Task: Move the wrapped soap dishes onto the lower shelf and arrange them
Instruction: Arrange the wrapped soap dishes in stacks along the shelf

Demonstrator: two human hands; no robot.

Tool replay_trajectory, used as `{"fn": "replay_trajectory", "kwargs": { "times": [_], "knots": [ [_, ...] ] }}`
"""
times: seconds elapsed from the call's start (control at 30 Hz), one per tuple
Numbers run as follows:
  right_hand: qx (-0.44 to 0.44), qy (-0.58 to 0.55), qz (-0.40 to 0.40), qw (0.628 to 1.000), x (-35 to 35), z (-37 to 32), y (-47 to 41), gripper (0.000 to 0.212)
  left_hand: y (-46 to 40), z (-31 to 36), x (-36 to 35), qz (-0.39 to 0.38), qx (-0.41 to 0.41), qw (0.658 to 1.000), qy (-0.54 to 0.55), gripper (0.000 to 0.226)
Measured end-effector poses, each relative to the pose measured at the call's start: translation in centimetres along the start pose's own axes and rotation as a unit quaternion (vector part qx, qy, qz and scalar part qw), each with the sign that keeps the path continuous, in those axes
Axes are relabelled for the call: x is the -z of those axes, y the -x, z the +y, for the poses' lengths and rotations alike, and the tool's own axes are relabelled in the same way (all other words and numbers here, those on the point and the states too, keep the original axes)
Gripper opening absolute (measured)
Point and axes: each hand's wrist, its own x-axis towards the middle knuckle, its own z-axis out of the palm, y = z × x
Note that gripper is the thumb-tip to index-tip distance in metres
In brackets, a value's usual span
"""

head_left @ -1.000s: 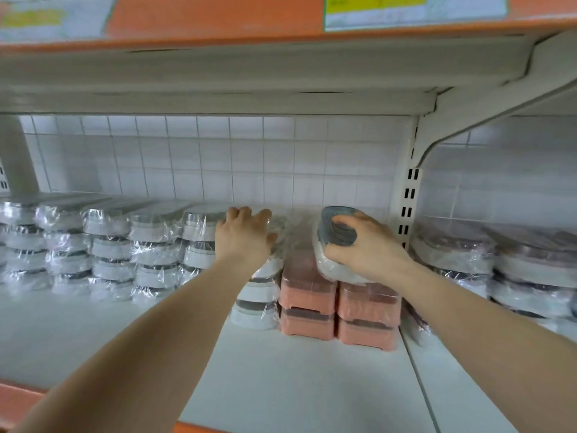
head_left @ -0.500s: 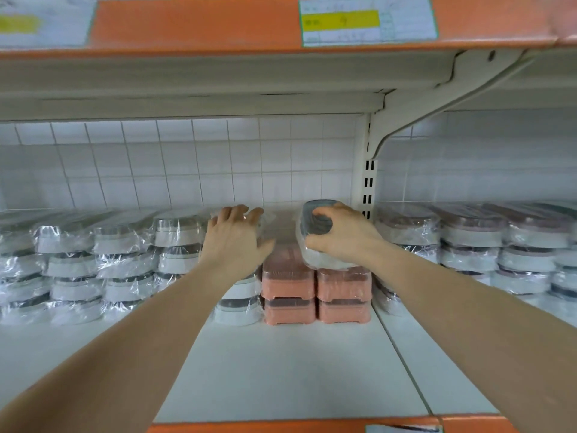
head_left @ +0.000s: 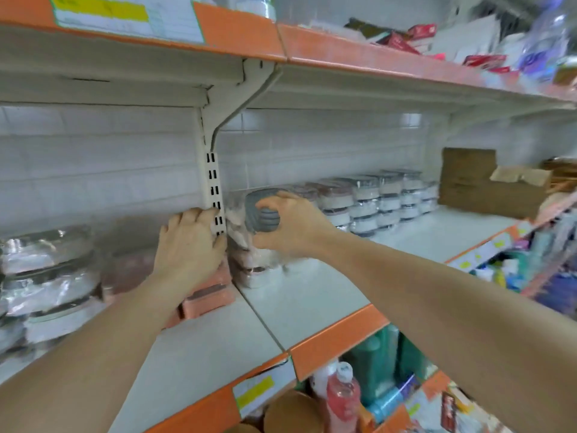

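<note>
White shelving (head_left: pixel 312 295) is now viewed further right than a second ago. A grey-topped wrapped soap dish (head_left: pixel 260 215) is gripped by the right hand (head_left: pixel 293 226) over the stack beside the upright; pink dishes (head_left: pixel 209 295) are pressed by the flat left hand (head_left: pixel 190 245). Placement seems near.

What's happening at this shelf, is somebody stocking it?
A person is arranging plastic-wrapped soap dishes on a white store shelf. Their right hand grips a wrapped dish with a grey ribbed top, held at the top of a stack of wrapped pinkish dishes. Their left hand rests over the orange-pink dishes beside the slotted white upright.
</note>
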Motion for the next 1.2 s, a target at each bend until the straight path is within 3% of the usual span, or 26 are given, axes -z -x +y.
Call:
{"fn": "replay_trajectory", "kwargs": {
  "times": [0.3, 0.67, 1.2],
  "knots": [
    [-0.062, 0.028, 0.021, 0.997, 7.9, 11.7, 5.4, 0.066, -1.8, 13.6, -2.7, -0.015, -0.087, 0.995, 0.037, 0.053],
    [-0.131, 0.043, 0.006, 0.99, 16.1, 33.6, 8.0, 0.063, -5.6, 35.2, -9.7, -0.027, -0.119, 0.992, 0.042, 0.053],
    [-0.161, 0.007, 0.045, 0.986, 19.5, 50.5, -2.0, 0.06, -18.7, 45.6, -19.3, -0.026, -0.142, 0.989, 0.044, 0.053]
  ]
}}
